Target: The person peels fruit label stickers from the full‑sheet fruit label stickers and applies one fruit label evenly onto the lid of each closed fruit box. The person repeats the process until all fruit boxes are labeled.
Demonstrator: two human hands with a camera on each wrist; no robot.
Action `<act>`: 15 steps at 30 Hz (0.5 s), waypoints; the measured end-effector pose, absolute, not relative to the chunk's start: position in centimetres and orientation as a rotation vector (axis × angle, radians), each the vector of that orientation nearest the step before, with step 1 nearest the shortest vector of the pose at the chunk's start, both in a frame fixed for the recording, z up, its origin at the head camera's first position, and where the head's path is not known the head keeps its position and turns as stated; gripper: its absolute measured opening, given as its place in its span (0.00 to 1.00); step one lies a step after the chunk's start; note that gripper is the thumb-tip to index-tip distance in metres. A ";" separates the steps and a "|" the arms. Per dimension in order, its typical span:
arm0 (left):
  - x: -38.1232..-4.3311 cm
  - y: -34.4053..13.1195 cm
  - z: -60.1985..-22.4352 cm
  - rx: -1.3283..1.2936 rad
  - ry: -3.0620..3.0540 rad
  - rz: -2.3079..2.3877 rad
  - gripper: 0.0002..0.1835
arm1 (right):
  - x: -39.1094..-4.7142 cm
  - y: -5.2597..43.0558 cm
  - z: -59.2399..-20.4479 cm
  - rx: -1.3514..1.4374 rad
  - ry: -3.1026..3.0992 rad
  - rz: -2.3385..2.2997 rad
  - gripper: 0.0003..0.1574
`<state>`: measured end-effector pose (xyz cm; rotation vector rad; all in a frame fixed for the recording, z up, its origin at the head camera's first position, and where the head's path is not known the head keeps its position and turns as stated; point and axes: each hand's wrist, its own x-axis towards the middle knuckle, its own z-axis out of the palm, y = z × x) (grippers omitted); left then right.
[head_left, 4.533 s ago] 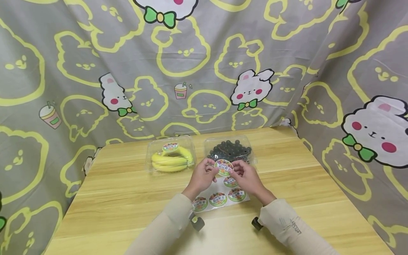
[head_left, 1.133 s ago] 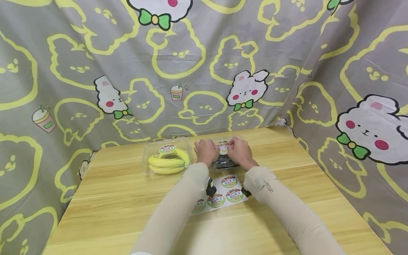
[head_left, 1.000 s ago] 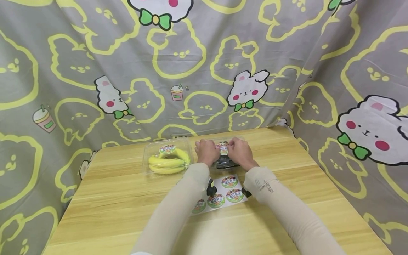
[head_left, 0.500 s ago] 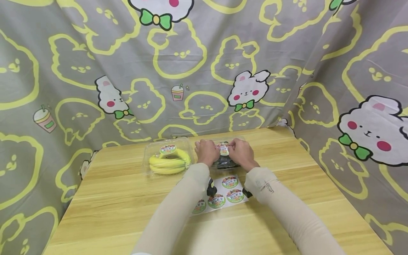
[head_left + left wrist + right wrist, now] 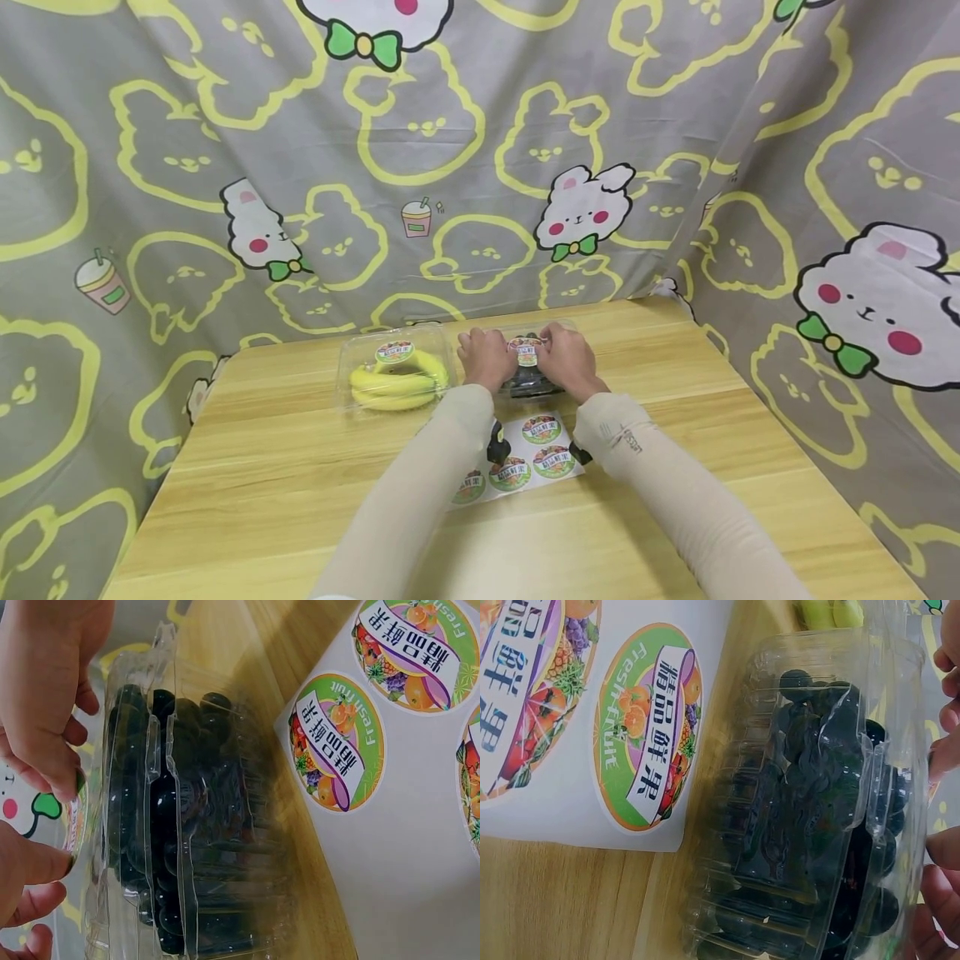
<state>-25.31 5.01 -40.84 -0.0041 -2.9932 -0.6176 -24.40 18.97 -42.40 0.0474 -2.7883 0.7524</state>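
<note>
In the head view my left hand (image 5: 487, 360) and right hand (image 5: 568, 358) pinch a round fruit sticker (image 5: 527, 351) by its left and right edges. The sticker is held close over the lid of a clear plastic box (image 5: 795, 855) of dark grapes (image 5: 169, 802). Seen edge-on in the left wrist view, it spans the thumb and fingertips of both hands at the lid. The other fingers of both hands are curled. Directly in front of the box lies a white sticker sheet (image 5: 525, 492) with several round stickers, partly under my forearms.
Left of the grapes stands a clear box (image 5: 352, 354) of yellow bananas (image 5: 393, 392), with a similar sticker (image 5: 394, 352) on its lid. A patterned curtain (image 5: 465, 167) hangs behind and beside the wooden table (image 5: 285, 483).
Both hands have moved forward from above the sticker sheet to the grape box's lid, carrying the sticker. Over the last second they hold almost still.
</note>
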 end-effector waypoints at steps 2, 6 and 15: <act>-25.3 5.0 -40.9 -0.005 -2.994 -0.606 0.15 | -24.4 19.0 -42.4 0.057 -2.784 0.752 0.14; -25.3 5.1 -40.9 -0.008 -3.001 -0.586 0.13 | -24.4 19.0 -42.5 0.063 -2.776 0.738 0.13; -25.2 5.2 -41.0 -0.011 -3.009 -0.546 0.12 | -24.5 19.0 -42.9 0.089 -2.767 0.726 0.13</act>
